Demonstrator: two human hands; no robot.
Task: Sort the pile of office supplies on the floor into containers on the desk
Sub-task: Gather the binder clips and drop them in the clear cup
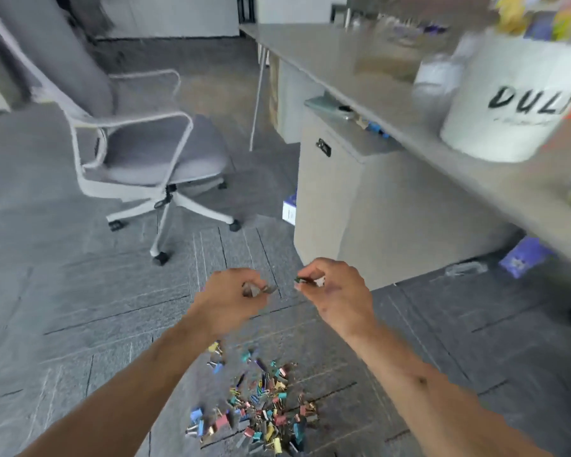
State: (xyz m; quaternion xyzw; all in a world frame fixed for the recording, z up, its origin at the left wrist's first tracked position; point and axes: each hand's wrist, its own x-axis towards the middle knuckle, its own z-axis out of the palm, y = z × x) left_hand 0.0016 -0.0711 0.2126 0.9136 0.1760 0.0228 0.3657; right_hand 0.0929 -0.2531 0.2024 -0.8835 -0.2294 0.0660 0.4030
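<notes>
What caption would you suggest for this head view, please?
Left hand and right hand each pinch small items above the clip pile, beside the desk.

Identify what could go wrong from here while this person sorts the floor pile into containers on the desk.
Both the left hand and the right hand pinch small items in their fingertips; one could slip and scatter on the grey carpet. The white round container with black lettering stands close to the front edge of the grey desk, so a hasty reach might nudge it off.
</notes>
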